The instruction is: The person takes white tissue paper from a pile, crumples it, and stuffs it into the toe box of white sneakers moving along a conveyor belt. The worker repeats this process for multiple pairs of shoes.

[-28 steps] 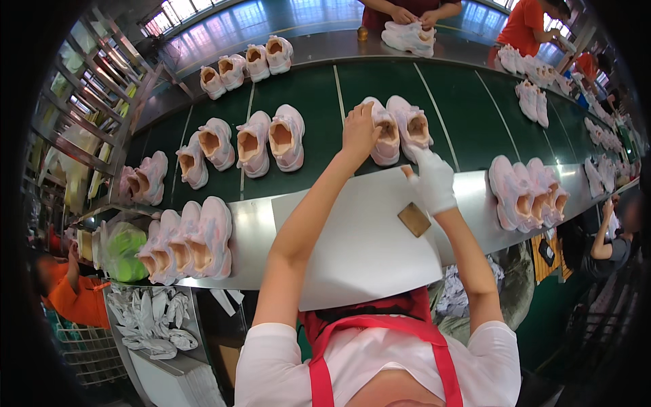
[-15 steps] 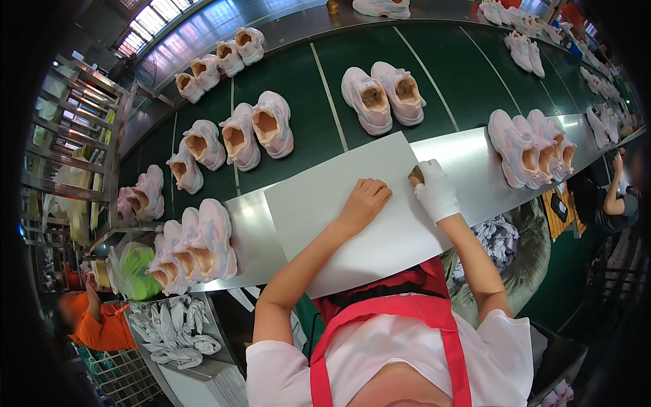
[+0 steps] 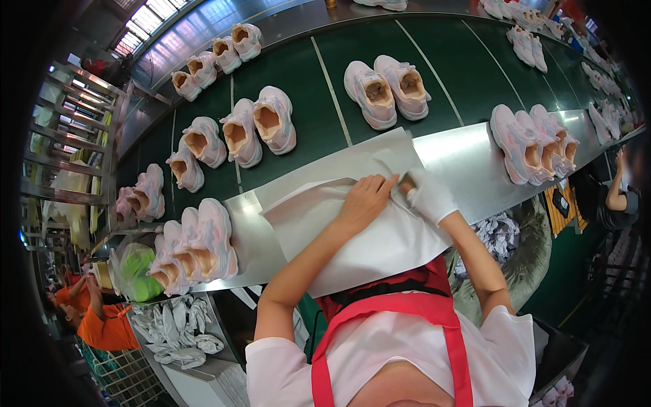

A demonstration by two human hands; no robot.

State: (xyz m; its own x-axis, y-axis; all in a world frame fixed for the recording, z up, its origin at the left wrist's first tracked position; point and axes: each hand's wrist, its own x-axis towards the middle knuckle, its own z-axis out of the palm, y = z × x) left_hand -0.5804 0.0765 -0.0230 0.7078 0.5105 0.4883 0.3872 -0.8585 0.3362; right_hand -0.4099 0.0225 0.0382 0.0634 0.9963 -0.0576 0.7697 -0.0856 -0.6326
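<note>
A large white sheet of paper [image 3: 380, 254] lies across the metal ledge in front of me, buckled and creased, its upper layer lifted off the sheet below along the left. My left hand [image 3: 366, 200] is bare, its fingers curled down and gathering the paper near the middle. Beside it, my right hand [image 3: 431, 193] wears a white glove with darker fingertips showing, and is closed at the crumpled upper right of the sheet. Exactly how the right fingers pinch the paper is partly hidden.
A green conveyor belt [image 3: 315, 132] with pairs of pale pink sneakers [image 3: 376, 95] runs beyond the metal ledge [image 3: 468, 152]. More sneakers [image 3: 200, 241] stand at the left of the ledge, others [image 3: 532, 146] at the right. Crumpled paper [image 3: 495, 237] fills a sack below right. A person in orange [image 3: 105, 325] is at left.
The flat paper has buckled and its top layer has lifted between my hands. My right hand has moved left and slightly down toward my left hand. The belt's sneakers have shifted slightly.
</note>
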